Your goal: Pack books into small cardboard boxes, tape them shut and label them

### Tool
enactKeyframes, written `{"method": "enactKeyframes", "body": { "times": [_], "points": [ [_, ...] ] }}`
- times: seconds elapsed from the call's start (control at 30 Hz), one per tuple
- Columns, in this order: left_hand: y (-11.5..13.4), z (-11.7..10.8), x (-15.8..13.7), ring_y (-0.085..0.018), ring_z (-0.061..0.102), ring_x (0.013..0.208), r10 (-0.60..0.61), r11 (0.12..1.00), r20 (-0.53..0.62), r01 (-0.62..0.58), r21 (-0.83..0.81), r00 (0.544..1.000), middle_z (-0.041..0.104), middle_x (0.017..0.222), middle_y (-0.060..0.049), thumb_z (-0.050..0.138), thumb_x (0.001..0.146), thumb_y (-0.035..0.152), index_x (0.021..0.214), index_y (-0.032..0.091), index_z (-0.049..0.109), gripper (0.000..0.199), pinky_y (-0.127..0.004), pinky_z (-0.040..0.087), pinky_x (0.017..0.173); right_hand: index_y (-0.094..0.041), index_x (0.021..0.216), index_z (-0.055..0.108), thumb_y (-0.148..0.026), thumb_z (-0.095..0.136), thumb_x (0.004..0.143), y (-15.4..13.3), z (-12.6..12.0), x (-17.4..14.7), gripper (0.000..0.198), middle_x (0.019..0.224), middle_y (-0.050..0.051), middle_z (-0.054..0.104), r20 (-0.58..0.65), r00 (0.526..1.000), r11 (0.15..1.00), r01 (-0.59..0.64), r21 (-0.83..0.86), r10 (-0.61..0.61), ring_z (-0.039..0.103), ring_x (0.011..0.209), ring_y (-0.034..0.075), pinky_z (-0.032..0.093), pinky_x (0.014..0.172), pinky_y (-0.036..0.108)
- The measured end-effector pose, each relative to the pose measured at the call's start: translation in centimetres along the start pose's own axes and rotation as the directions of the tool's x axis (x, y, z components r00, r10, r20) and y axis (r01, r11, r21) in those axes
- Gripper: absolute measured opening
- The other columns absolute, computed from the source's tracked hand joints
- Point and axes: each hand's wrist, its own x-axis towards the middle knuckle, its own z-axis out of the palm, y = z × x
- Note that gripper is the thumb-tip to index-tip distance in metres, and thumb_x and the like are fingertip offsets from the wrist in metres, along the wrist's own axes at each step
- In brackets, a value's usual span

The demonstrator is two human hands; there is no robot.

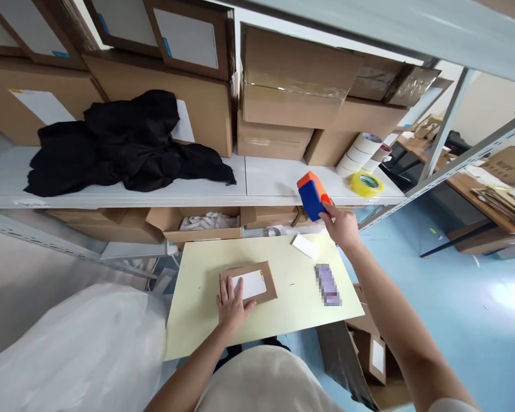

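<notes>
A small cardboard box [266, 281] with a white label lies on the pale yellow table [206, 257]. My left hand [233, 304] rests flat on its top, fingers spread, partly over the label. My right hand [341, 226] is raised at the shelf's front edge, its fingers closed around a blocky blue-and-orange object [312, 197] whose exact kind I cannot make out. To the right on the table are a white slab-like item [304, 246] and a blurred purple rectangular item [328, 285].
The shelf [268, 177] ahead carries black cloth [129, 143], large cartons [289, 106], stacked white rolls [358, 154] and a yellow tape roll [366, 184]. A big white plastic bag [77, 349] bulges at left. An open carton [341, 357] holding boxes stands on the floor at right.
</notes>
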Motion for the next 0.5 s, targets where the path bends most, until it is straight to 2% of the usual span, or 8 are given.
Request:
{"method": "enactKeyframes", "body": {
  "times": [0.1, 0.2, 0.33, 0.5],
  "points": [
    [0.0, -0.3, -0.1, -0.036, 0.003, 0.142, -0.001, 1.000, 0.012, 0.001, -0.021, 1.000, 0.014, 0.155, -0.015, 0.050, 0.083, 0.047, 0.145, 0.021, 0.027, 0.072, -0.054, 0.025, 0.106, -0.017, 0.113, 0.064, -0.031, 0.049, 0.085, 0.2, 0.2, 3.6, 0.035, 0.094, 0.014, 0.069, -0.050, 0.997, 0.981, 0.040, -0.189, -0.051, 0.064, 0.081, 0.027, 0.044, 0.074, 0.034],
    [-0.1, -0.5, -0.1, -0.035, 0.003, 0.142, 0.002, 0.999, 0.019, -0.002, -0.032, 1.000, 0.012, 0.155, -0.014, 0.050, 0.082, 0.046, 0.145, 0.021, 0.028, 0.072, -0.053, 0.025, 0.106, -0.018, 0.104, 0.067, -0.027, 0.048, 0.085, 0.6, 1.0, 6.7, 0.028, 0.091, 0.012, 0.068, -0.040, 0.994, 0.955, 0.088, -0.284, -0.104, 0.062, 0.077, 0.024, 0.042, 0.069, 0.031],
    [-0.3, -0.4, 0.0, -0.034, 0.005, 0.142, -0.002, 0.999, 0.025, 0.003, -0.032, 1.000, 0.012, 0.156, -0.013, 0.051, 0.081, 0.046, 0.145, 0.022, 0.028, 0.072, -0.051, 0.024, 0.107, -0.018, 0.100, 0.068, -0.025, 0.047, 0.085, 1.0, 2.2, 10.0, 0.026, 0.088, 0.012, 0.067, 0.002, 0.987, 0.939, 0.153, -0.307, -0.161, 0.059, 0.084, 0.025, 0.042, 0.070, 0.030],
    [-0.1, -0.7, 0.1, -0.033, 0.002, 0.143, -0.027, 0.998, 0.059, 0.030, -0.057, 0.998, 0.010, 0.156, -0.012, 0.051, 0.080, 0.045, 0.145, 0.023, 0.026, 0.074, -0.051, 0.024, 0.106, -0.015, 0.102, 0.068, -0.025, 0.046, 0.087, 1.0, 4.3, 12.7, 0.028, 0.093, 0.015, 0.065, 0.035, 0.979, 0.947, 0.202, -0.248, -0.199, 0.056, 0.096, 0.028, 0.042, 0.075, 0.034]
  ]
}}
